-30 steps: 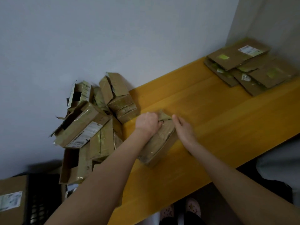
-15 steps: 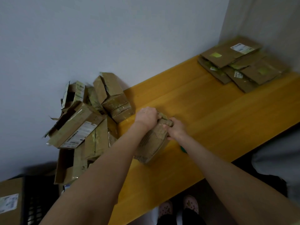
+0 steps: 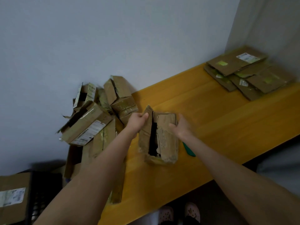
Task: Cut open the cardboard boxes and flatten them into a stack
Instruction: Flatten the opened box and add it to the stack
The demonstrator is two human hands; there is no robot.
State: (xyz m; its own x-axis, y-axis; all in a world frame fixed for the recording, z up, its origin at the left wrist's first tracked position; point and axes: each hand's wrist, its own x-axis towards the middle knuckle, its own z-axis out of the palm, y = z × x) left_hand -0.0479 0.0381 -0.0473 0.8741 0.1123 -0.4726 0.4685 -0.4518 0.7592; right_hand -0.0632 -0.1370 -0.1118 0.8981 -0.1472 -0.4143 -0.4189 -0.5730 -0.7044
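Bare hands (image 3: 138, 119) and forearms (image 3: 103, 161), pale perforated clogs (image 3: 192, 210)

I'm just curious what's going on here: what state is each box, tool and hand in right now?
box: between both hands, top split open, not flattened.
left hand: grips the box's left flap.
right hand: grips the box's right flap.
green cutter: lying on the table, unheld.
pile of boxes: torn open, not flattened.
flattened stack: lying flat at the table's far end.
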